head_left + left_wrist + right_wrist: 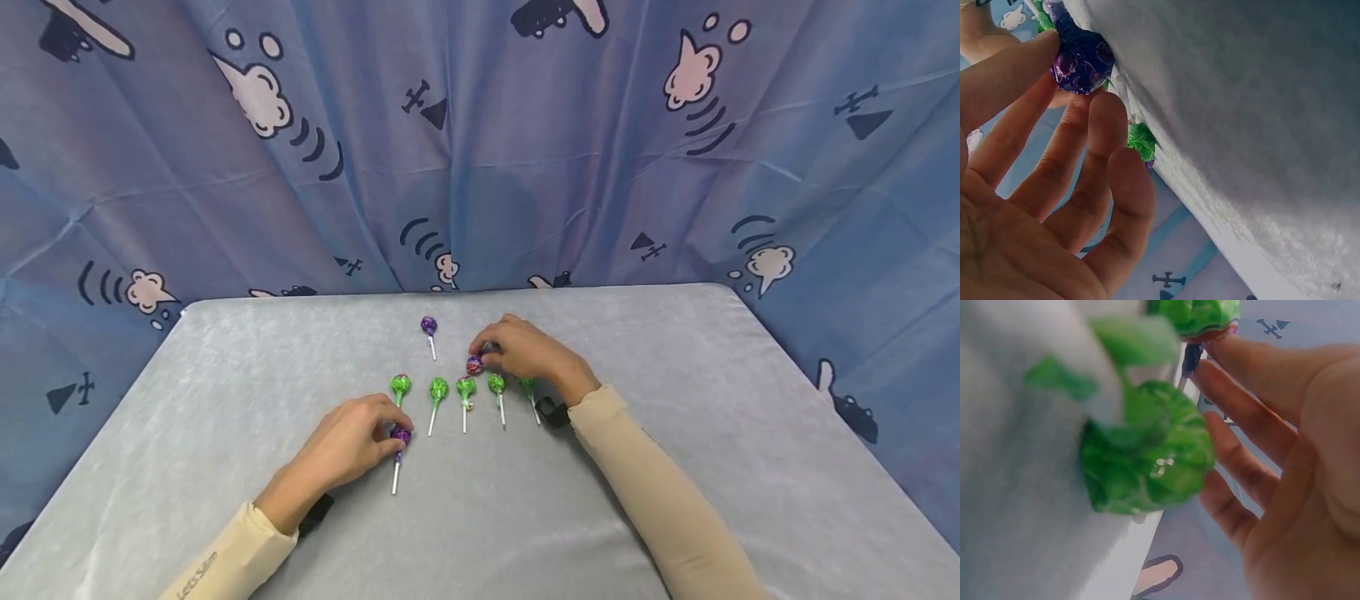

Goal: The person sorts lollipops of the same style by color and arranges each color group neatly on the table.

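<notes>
In the head view my left hand (348,443) pinches a purple-wrapped lollipop (401,435) by its head, its white stick pointing toward me. The left wrist view shows the thumb against that purple lollipop (1085,62), fingertips on the other side. Farther back, my right hand (528,348) has thumb and fingers about the head of a purple-and-red lollipop (474,364). Its stick is hidden in the head view. A green lollipop (1147,453) blocks much of the right wrist view. Another purple lollipop (428,326) lies alone at the back.
Several green lollipops lie in a row across the grey-covered table (480,533); one is this middle green lollipop (466,387). The right wrist hangs above the rightmost green lollipop (531,392). A blue patterned curtain (480,200) stands behind the table's far edge.
</notes>
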The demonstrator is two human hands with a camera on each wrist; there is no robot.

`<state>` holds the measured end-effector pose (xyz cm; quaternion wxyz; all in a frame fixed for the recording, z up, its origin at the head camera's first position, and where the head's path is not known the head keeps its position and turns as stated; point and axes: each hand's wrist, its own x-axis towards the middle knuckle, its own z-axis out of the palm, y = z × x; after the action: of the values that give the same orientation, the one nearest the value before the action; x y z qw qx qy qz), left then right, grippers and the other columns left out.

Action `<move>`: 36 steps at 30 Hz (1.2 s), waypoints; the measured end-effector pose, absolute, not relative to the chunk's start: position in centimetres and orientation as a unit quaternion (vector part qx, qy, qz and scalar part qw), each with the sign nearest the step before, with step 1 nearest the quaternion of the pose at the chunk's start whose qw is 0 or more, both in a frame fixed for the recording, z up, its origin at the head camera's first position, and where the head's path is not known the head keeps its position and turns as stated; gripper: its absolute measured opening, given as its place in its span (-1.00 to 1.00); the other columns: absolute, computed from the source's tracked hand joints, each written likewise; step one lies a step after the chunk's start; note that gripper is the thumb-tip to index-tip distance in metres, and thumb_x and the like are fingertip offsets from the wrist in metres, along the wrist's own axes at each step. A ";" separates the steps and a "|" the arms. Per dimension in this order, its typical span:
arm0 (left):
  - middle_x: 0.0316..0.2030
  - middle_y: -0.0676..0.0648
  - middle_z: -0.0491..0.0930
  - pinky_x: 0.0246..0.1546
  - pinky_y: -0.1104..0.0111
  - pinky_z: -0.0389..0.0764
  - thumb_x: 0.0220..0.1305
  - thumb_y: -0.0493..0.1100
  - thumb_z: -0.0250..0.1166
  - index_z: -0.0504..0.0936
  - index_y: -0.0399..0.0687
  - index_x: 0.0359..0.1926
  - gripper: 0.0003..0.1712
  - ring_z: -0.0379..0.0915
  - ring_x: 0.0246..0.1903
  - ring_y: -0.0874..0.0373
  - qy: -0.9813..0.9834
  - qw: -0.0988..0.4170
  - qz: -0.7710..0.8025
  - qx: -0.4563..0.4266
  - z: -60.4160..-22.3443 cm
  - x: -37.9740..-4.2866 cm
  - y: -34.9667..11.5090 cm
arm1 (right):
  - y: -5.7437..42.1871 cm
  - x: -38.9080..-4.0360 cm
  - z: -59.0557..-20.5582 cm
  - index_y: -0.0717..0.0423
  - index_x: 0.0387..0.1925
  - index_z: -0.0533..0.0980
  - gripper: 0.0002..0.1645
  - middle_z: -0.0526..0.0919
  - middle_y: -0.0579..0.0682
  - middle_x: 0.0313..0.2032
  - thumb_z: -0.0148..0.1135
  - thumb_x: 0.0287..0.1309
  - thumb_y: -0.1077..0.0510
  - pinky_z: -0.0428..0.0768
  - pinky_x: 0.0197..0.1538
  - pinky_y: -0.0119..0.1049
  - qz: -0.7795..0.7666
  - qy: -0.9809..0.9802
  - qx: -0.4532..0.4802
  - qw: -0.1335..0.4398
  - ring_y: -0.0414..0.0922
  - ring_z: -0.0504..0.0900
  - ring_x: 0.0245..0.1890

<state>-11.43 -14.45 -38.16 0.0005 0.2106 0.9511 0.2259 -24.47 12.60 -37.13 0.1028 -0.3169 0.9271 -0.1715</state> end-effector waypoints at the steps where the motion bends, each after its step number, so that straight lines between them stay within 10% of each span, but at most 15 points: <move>1: -0.36 0.17 0.62 -0.43 0.44 0.38 0.03 -0.17 0.54 0.78 0.11 -0.26 -0.80 0.41 -0.45 0.35 0.951 0.001 0.228 0.209 -38.2 -11.5 -14.4 | 12.6 -24.5 -37.1 -0.06 0.03 0.67 -0.72 0.71 -0.09 0.07 0.26 0.32 0.11 0.41 0.19 -0.05 -0.172 0.928 -0.315 0.102 -0.04 0.48 0.03; 36: -0.32 0.10 0.67 -0.38 0.45 0.43 0.02 -0.22 0.54 0.79 -0.08 -0.18 -0.72 0.45 -0.43 0.32 0.947 0.022 0.243 0.208 -37.5 -11.9 -15.5 | 12.4 -24.8 -37.3 0.00 0.12 0.60 -0.64 0.72 -0.05 -0.06 0.25 0.34 0.04 0.52 0.10 -0.09 -0.175 0.930 -0.300 0.124 -0.12 0.64 -0.08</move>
<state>-11.89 -15.49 -37.53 0.0220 0.2079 0.9473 0.2427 -24.80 12.38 -37.26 0.1236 -0.2997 0.9296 -0.1751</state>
